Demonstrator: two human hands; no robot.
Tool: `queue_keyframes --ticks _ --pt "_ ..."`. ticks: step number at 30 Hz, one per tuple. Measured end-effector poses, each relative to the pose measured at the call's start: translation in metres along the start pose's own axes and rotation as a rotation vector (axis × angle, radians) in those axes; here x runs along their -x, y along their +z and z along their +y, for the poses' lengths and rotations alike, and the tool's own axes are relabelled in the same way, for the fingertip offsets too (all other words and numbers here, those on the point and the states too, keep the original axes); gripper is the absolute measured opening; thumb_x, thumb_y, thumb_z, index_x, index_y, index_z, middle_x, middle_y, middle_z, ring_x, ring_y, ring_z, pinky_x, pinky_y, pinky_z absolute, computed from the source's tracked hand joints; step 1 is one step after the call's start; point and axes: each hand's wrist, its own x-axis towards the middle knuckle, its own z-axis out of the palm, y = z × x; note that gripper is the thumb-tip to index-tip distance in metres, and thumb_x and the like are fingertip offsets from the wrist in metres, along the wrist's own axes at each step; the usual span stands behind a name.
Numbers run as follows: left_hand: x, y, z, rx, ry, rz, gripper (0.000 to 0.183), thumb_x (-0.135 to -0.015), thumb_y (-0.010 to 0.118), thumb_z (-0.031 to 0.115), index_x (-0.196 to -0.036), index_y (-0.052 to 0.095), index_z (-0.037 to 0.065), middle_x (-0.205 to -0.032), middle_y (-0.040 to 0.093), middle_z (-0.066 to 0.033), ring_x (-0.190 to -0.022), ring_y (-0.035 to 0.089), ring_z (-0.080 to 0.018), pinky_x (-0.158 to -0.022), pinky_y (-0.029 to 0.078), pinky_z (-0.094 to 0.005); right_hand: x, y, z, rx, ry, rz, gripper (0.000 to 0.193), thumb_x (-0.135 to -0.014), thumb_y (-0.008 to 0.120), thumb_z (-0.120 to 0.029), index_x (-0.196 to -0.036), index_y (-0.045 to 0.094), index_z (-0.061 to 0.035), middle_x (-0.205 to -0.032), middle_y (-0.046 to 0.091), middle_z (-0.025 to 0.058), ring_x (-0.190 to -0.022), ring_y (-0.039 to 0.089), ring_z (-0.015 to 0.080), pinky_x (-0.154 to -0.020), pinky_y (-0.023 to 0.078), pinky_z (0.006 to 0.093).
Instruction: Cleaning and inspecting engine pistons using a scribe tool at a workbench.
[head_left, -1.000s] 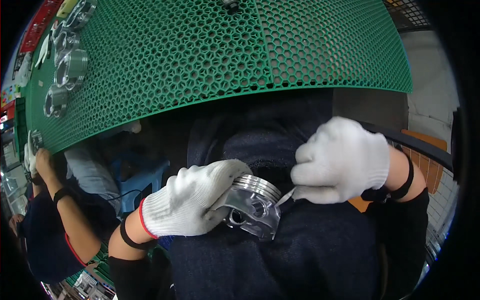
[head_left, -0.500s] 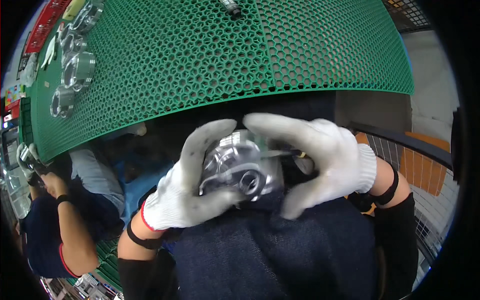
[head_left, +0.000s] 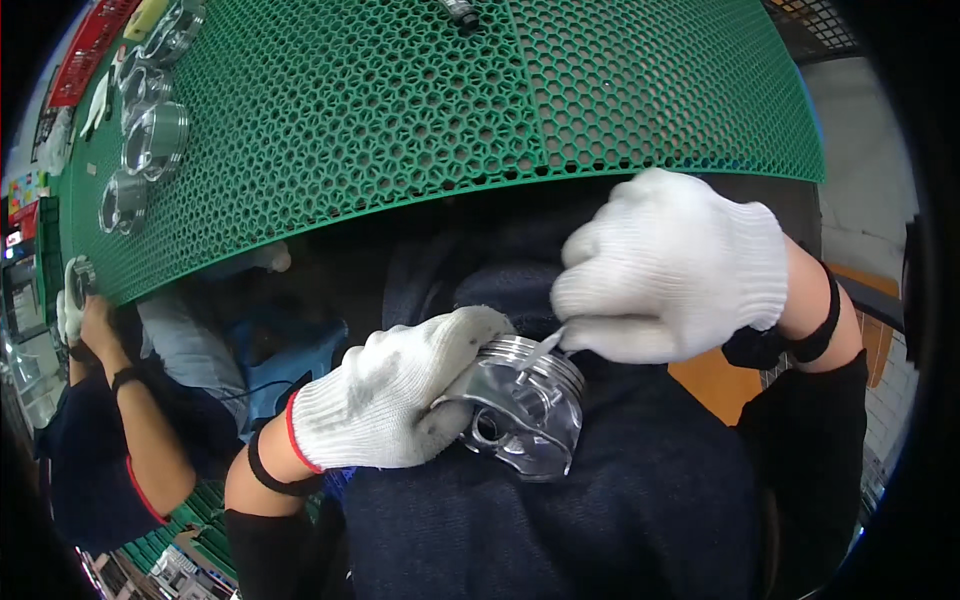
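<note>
Fingers (head_left: 480, 322) of the gloved left hand (head_left: 385, 400), left of centre, are closed around a metal piston (head_left: 545, 415), which we see near the middle of the frame, tilted, with its grooved band toward the top and a round hole low on its left. The thumb presses against its left side. Right of centre, we find the gloved right hand (head_left: 670, 275) with its fingers curled shut on a slim pale tool (head_left: 541, 351), which points down and left across the grooves; from this angle, we cannot quite tell whether its tip touches the metal. Below them, we see dark cloth (head_left: 560, 530) over the lap at the bottom centre.

Across the top, we have a green honeycomb mat (head_left: 350, 110), with a row of shiny metal parts (head_left: 158, 140) on it at the upper left and a dark cylindrical object (head_left: 461, 14) at the top edge. At the far left, we see a co-worker's bare forearm (head_left: 150, 425).
</note>
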Motion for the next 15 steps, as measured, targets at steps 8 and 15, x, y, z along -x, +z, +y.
queue_keyframes --ticks 8,15 --pt "0.001 0.002 -0.001 -0.037 0.014 -0.059 0.059 -0.061 0.061 0.001 -0.118 0.049 -0.005 -0.104 0.066 -0.0216 -0.089 0.068 -0.0377 -0.077 0.055 -0.0387 0.01 -0.001 -0.013 0.087 -0.001 -0.127 0.033 -0.08 0.067 -0.037 -0.061 0.053 -0.014 -0.055 0.051 0.0019 -0.047 0.057 0.023 -0.043 0.044 0.0346" --pt "0.005 0.006 -0.005 0.032 0.003 -0.051 0.055 -0.066 0.061 0.008 -0.117 0.049 -0.006 -0.104 0.066 -0.0209 -0.089 0.068 -0.0372 -0.079 0.055 -0.0398 0.041 0.02 -0.022 -0.101 0.121 -0.235 0.032 -0.089 0.059 -0.038 -0.07 0.06 -0.0123 -0.059 0.06 0.0039 -0.052 0.064 0.0233 -0.046 0.051 0.0354"
